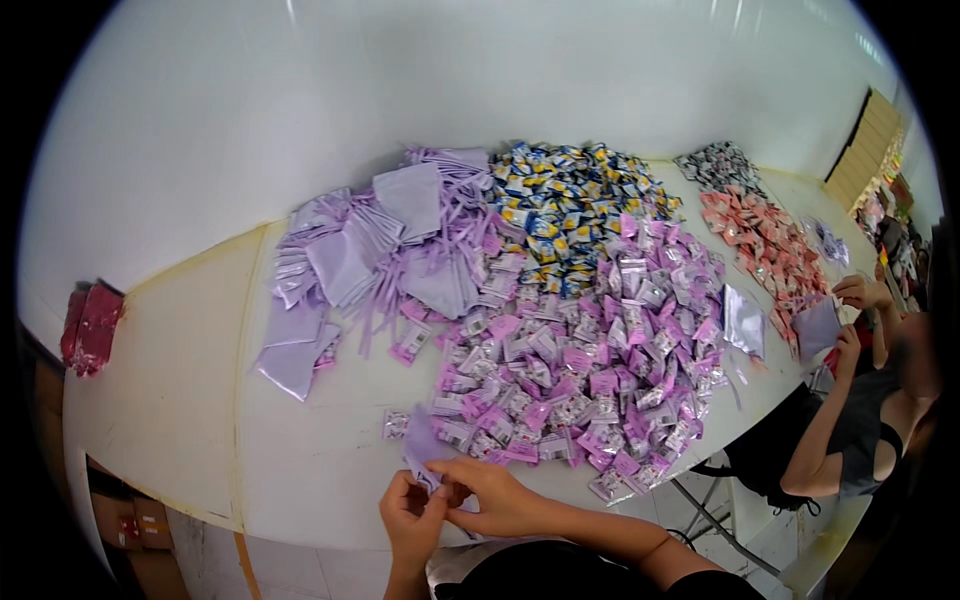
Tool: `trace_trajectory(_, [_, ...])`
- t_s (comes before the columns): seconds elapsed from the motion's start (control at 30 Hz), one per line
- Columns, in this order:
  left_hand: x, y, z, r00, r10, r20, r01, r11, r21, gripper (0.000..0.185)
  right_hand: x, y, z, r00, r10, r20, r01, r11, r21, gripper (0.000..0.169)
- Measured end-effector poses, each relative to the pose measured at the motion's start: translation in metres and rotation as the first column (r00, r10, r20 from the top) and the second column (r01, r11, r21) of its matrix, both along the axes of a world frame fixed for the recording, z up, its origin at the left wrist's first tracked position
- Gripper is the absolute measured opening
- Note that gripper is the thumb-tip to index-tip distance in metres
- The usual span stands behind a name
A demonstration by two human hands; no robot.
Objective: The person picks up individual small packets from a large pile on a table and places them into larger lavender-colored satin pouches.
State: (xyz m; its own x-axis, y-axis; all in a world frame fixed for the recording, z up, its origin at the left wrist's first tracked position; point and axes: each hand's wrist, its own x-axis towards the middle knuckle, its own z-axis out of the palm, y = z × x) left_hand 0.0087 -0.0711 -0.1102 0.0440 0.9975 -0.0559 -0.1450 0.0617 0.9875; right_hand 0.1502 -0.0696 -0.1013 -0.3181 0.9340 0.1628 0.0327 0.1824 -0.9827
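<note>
Both hands are at the near edge of a white table (330, 472), pinching one lavender satin pouch (424, 442) between them. My left hand (412, 517) grips its lower end from the left, while my right hand (480, 491) holds it from the right. The fingertips meet, so the pouch's opening is partly hidden. Just behind the pouch lies a small wrapped packet (395, 424). A wide heap of pink and white wrapped packets (570, 367) spreads to the right. Stacked lavender pouches with ribbons (352, 255) lie further back on the left.
Blue and yellow packets (585, 202) are heaped near the wall. Coral packets (772, 240) and dark grey packets (720, 165) lie at the back right. A co-worker (855, 420) at the right holds another lavender pouch (816, 326). A red bundle (93, 326) sits at the left edge.
</note>
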Motion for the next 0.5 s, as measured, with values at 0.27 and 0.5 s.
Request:
trace_trajectory(0.27, [-0.011, 0.009, 0.014, 0.979, -0.175, 0.102, 0.175, 0.985, 0.013, 0.022, 0.022, -0.002, 0.003, 0.924, 0.058, -0.377, -0.164, 0.953, -0.255, 0.044])
trace_trajectory(0.5, [-0.025, 0.017, 0.016, 0.847, -0.14, -0.513, 0.409, 0.788, 0.46, 0.022, 0.062, 0.012, -0.009, 0.942, -0.213, -0.261, 0.181, 0.973, -0.143, 0.027])
